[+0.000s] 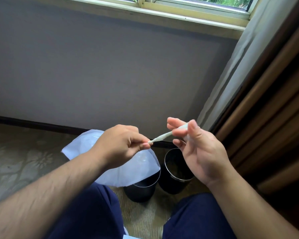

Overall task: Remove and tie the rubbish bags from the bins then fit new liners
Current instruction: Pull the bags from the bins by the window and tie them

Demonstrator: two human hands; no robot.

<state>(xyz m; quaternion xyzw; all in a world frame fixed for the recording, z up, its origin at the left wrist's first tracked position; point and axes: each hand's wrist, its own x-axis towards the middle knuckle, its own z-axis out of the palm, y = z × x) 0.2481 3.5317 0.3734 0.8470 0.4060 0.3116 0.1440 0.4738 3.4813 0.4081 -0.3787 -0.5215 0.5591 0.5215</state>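
A thin twisted strand of white plastic bag [161, 136] stretches between my two hands above the bins. My left hand [121, 145] pinches its lower end between thumb and fingertips. My right hand [197, 152] holds the upper end, with the strand wound over the fingers and the palm turned toward me. Below, a white plastic bag [128, 171] drapes over the left black bin [140, 190]. The right black bin [176, 176] stands beside it, and its inside looks dark.
Both bins stand on patterned carpet [21, 163] near a grey wall with a dark skirting board [33, 124]. A curtain [231, 80] and wooden panelling [274, 109] rise on the right. My knees in blue trousers [93, 214] frame the bins.
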